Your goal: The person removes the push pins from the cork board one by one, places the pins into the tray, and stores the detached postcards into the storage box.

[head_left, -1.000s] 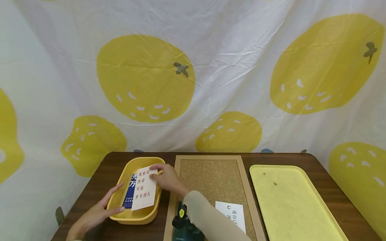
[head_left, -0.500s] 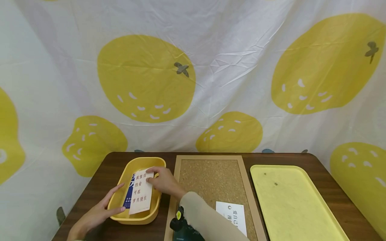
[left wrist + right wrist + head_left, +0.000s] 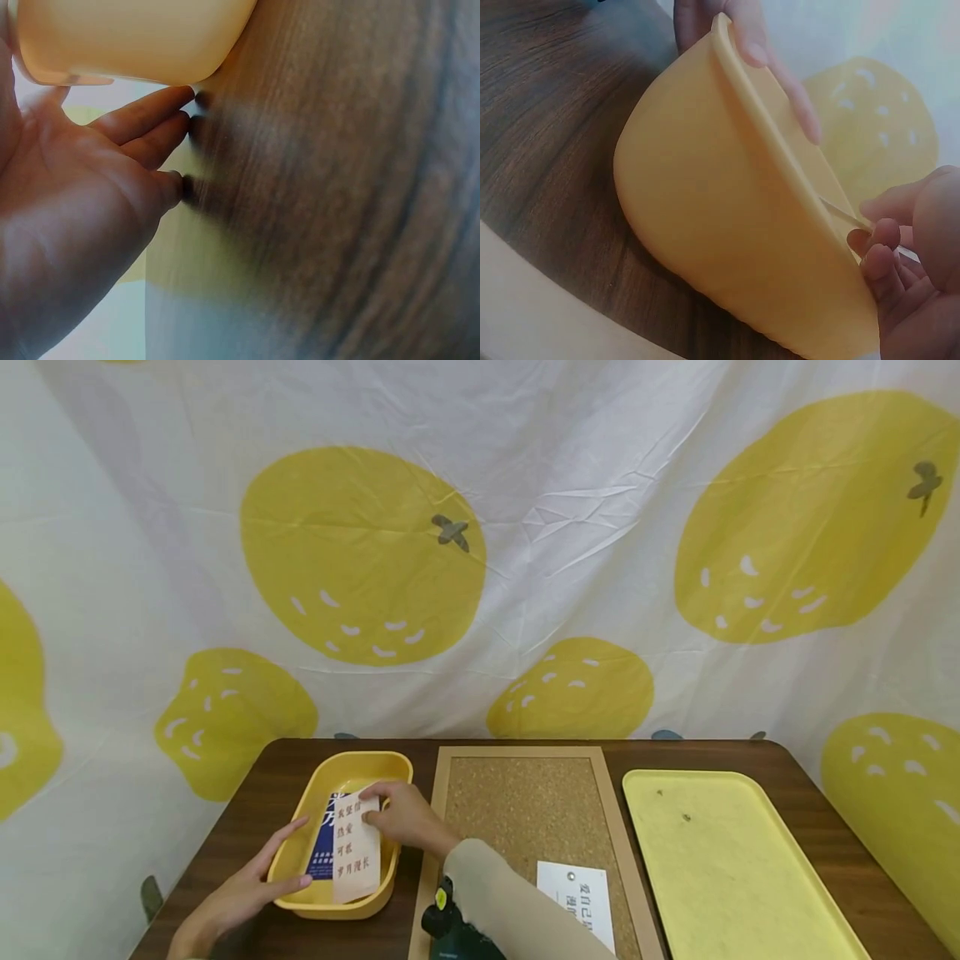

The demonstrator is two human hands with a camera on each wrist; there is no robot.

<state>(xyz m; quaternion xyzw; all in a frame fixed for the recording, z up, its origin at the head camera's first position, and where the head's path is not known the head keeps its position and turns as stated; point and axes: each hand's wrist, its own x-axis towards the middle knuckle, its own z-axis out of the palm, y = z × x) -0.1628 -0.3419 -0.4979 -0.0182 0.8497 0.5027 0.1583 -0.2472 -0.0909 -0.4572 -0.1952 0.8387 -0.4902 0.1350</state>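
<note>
Guessing the main risk here is the white card (image 3: 356, 860) creasing or slipping, since the right hand (image 3: 407, 817) only pinches it near its upper-right corner; its bottom edge might snag the yellow bin (image 3: 382, 767) too; the left hand (image 3: 243, 893) rests on the rim with fingers fairly straight, so the bin could shift; card's inside it, lower left of frame, overlapping a blue card (image 3: 322, 853); long axis runs roughly up-down, text top pointing to the frame's top.

Seemingly a staged tabletop set, room type unclear: lemon-print cloth (image 3: 577, 547) across the upper frame, wooden table (image 3: 813, 827) below.
</note>
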